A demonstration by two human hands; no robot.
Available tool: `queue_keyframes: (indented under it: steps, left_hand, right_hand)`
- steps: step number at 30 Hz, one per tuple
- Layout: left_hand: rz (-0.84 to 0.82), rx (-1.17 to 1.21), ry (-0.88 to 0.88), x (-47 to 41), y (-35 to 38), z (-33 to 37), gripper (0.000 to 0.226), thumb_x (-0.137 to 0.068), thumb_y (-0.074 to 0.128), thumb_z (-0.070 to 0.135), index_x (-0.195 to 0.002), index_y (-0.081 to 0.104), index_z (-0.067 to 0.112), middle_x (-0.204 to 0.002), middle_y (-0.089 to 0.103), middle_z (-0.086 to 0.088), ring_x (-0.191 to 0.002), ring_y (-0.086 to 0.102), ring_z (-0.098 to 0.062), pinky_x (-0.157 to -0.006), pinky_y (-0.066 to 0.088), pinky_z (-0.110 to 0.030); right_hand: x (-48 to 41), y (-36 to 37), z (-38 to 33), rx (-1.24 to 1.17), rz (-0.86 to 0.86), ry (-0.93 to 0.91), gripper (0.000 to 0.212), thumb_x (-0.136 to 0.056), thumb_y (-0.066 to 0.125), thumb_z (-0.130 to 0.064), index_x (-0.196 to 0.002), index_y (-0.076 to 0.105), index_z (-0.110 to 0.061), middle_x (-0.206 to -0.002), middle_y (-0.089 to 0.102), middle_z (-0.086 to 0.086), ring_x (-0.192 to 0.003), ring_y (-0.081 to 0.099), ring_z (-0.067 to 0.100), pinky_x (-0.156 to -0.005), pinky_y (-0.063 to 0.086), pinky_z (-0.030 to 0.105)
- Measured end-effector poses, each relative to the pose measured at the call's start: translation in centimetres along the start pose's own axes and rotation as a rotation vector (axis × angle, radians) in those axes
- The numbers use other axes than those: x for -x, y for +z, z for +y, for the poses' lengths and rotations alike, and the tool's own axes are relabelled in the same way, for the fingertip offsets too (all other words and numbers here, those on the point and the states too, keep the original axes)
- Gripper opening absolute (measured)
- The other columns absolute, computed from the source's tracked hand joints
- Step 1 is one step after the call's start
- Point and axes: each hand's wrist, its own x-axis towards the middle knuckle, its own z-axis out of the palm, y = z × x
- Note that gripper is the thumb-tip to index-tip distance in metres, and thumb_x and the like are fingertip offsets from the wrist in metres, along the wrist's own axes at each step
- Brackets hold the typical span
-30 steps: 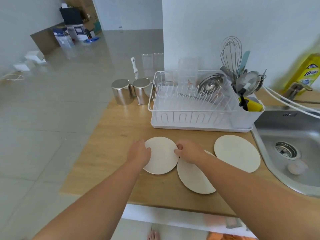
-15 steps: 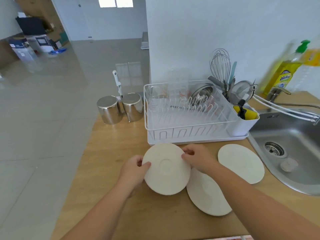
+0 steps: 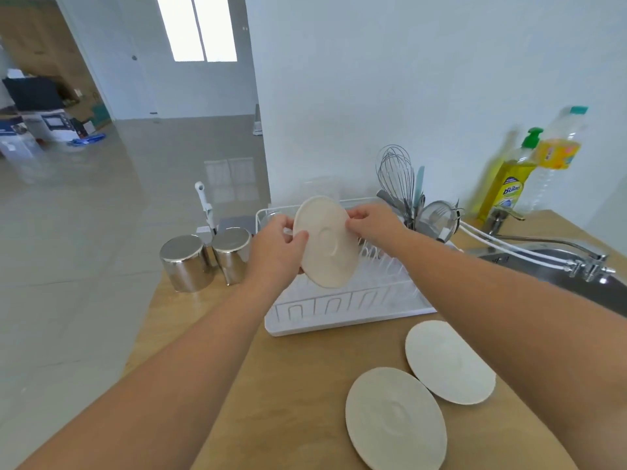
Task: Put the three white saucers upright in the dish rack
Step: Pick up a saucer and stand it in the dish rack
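Note:
I hold one white saucer (image 3: 325,242) almost upright above the white dish rack (image 3: 339,310), its underside toward me. My left hand (image 3: 278,249) grips its left edge and my right hand (image 3: 373,225) pinches its upper right edge. Two more white saucers lie flat on the wooden counter in front of the rack: one nearer me (image 3: 395,417), the other (image 3: 449,362) to its right and partly under my right forearm. The saucer and my hands hide much of the rack's inside.
Two steel canisters (image 3: 207,259) stand left of the rack. A cutlery holder with a whisk (image 3: 397,178) sits at the rack's right end. Beyond it are a sink (image 3: 559,283), a tap (image 3: 556,249) and a yellow soap bottle (image 3: 509,184). The counter (image 3: 298,385) ends at the left.
Both hands have lifted the left saucer off the counter, tipped it upright and carried it up over the rack. The other two saucers stayed put.

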Motion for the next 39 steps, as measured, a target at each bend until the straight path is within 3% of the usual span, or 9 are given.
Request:
queue_keyframes:
  steps: [3, 5, 10, 14, 20, 25, 28, 34, 39]
  left_hand:
    - [0.012, -0.033, 0.047, -1.6, 1.9, 0.3, 0.003, -0.085, 0.056, 0.027, -0.086, 0.055, 0.025, -0.086, 0.072, -0.010, -0.079, 0.070, -0.029, -0.068, 0.061, -0.052]
    - [0.016, -0.047, 0.066, -2.2, 3.2, 0.2, 0.007, -0.086, 0.057, 0.026, -0.089, 0.057, 0.020, -0.086, 0.074, -0.009, -0.081, 0.069, -0.029, -0.070, 0.059, -0.053]
    - [0.059, -0.128, 0.144, -2.4, 5.9, -0.2, 0.009, -0.089, 0.062, 0.020, -0.096, 0.063, 0.014, -0.098, 0.073, -0.001, -0.088, 0.065, -0.012, -0.065, 0.047, -0.016]
    - [0.065, -0.104, 0.124, -2.2, 8.0, -1.4, 0.015, -0.086, 0.068, 0.022, -0.100, 0.067, 0.017, -0.101, 0.073, 0.002, -0.084, 0.068, -0.009, -0.076, 0.058, -0.031]
    - [0.012, -0.174, 0.096, -1.6, 10.1, -3.4, 0.019, -0.085, 0.070, 0.026, -0.102, 0.064, 0.020, -0.105, 0.072, 0.002, -0.078, 0.073, -0.012, -0.073, 0.061, -0.041]
    - [-0.014, -0.221, 0.023, -1.3, 11.3, -4.0, 0.024, -0.082, 0.072, 0.025, -0.103, 0.062, 0.018, -0.106, 0.070, 0.001, -0.086, 0.071, -0.016, -0.073, 0.060, -0.042]
    - [-0.008, -0.204, -0.035, -1.4, 11.5, -4.8, 0.028, -0.080, 0.073, 0.026, -0.105, 0.063, 0.020, -0.107, 0.070, 0.001, -0.082, 0.070, -0.013, -0.073, 0.061, -0.042]
    - [-0.041, -0.150, -0.077, -1.3, 11.8, -4.9, 0.045, -0.075, 0.080, 0.030, -0.115, 0.062, 0.020, -0.111, 0.068, 0.002, -0.089, 0.068, -0.012, -0.074, 0.059, -0.030]
    - [-0.114, -0.265, -0.098, -0.6, 12.0, -4.6, 0.055, -0.074, 0.078, 0.039, -0.122, 0.058, 0.020, -0.115, 0.068, 0.002, -0.095, 0.066, -0.017, -0.075, 0.052, -0.029]
  right_hand:
    - [-3.1, -0.4, 0.3, -0.012, 0.033, 0.034, 0.020, -0.079, 0.056, -0.006, -0.088, 0.074, -0.008, -0.076, 0.064, 0.007, -0.072, 0.059, 0.022, -0.070, 0.053, 0.037]
    - [-4.4, -0.2, 0.9, -0.040, 0.023, 0.077, 0.021, -0.079, 0.056, -0.008, -0.090, 0.073, -0.007, -0.076, 0.064, 0.008, -0.071, 0.059, 0.023, -0.067, 0.052, 0.036]
    - [-6.3, 1.0, 1.9, -0.245, -0.048, 0.149, 0.026, -0.083, 0.057, -0.005, -0.105, 0.071, -0.008, -0.086, 0.069, 0.010, -0.069, 0.062, 0.018, -0.052, 0.045, 0.023]
    - [-6.8, 1.8, 2.7, -0.386, -0.095, 0.174, 0.026, -0.087, 0.055, -0.005, -0.108, 0.069, -0.009, -0.084, 0.071, 0.005, -0.068, 0.066, 0.013, -0.056, 0.046, 0.021]
    - [-6.4, 2.7, 4.9, -0.578, -0.155, 0.257, 0.011, -0.087, 0.060, -0.008, -0.087, 0.068, -0.016, -0.074, 0.067, 0.002, -0.067, 0.062, 0.017, -0.080, 0.048, 0.036]
    - [-5.7, 2.5, 5.6, -0.767, -0.173, 0.365, 0.010, -0.089, 0.059, -0.008, -0.084, 0.068, -0.009, -0.063, 0.066, 0.004, -0.052, 0.061, 0.015, -0.053, 0.053, 0.027]
    - [-5.4, 2.6, 5.8, -0.868, -0.256, 0.421, 0.013, -0.091, 0.055, -0.015, -0.086, 0.064, -0.008, -0.073, 0.064, 0.006, -0.065, 0.060, 0.020, -0.061, 0.055, 0.032]
    - [-5.2, 2.1, 5.8, -0.799, -0.321, 0.396, 0.012, -0.090, 0.056, -0.010, -0.083, 0.065, -0.007, -0.069, 0.066, 0.003, -0.058, 0.063, 0.017, -0.054, 0.055, 0.028]
    - [-5.0, 1.3, 6.6, -0.700, -0.341, 0.406, 0.011, -0.089, 0.056, -0.012, -0.088, 0.065, -0.006, -0.076, 0.066, 0.007, -0.066, 0.063, 0.019, -0.054, 0.055, 0.027]
